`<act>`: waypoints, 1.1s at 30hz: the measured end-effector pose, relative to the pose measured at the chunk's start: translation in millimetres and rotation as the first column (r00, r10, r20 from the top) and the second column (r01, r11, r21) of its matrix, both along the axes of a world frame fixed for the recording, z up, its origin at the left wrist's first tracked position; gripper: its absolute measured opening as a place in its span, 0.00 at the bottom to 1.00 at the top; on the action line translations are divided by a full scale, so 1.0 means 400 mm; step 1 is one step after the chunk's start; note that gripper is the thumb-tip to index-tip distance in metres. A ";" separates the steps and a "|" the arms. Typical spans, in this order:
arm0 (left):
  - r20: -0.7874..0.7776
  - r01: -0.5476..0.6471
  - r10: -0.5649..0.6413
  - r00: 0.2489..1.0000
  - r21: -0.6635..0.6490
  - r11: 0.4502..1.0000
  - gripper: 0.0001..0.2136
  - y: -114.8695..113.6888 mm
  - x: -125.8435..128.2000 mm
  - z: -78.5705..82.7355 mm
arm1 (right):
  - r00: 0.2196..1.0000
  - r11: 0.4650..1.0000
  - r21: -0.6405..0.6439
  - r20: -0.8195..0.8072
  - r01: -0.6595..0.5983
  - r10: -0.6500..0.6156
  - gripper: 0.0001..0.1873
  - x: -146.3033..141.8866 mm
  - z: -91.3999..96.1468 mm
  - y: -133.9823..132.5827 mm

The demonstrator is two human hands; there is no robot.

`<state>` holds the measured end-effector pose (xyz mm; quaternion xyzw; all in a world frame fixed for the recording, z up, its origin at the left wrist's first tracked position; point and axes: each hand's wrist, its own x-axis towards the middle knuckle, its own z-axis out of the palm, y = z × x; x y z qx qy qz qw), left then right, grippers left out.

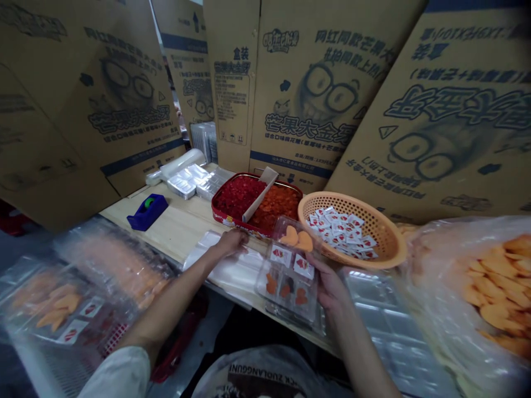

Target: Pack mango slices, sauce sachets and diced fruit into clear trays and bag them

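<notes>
Nearest centre: right hand (328,286), fingers closed on clear compartment tray (287,266), held above table (182,226) edge. Just left: left hand (232,241), fingers curled onto clear plastic stack (237,272); grip cannot be told. Farther: red tin (216,213), orange basket (385,232) of sachets.

Glossy clear plastic tray (290,273), matt woven-look plastic basket (390,243), pale wooden table (182,224).

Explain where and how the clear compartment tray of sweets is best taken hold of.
Grip the clear compartment tray by its flat outer rim at the near right edge, coming from the right and slightly below, much as the right hand holds it. Its pockets are open on top and hold loose orange pieces and sachets, so fingers probably belong off them, keeping it level.
</notes>
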<state>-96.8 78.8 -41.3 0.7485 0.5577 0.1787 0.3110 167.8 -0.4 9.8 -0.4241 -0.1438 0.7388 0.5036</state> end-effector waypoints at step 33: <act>0.590 -0.137 0.298 0.750 -0.303 0.943 0.16 -0.199 0.011 0.214 | 0.884 0.840 0.277 -0.173 0.467 -0.434 0.06 0.022 0.139 0.066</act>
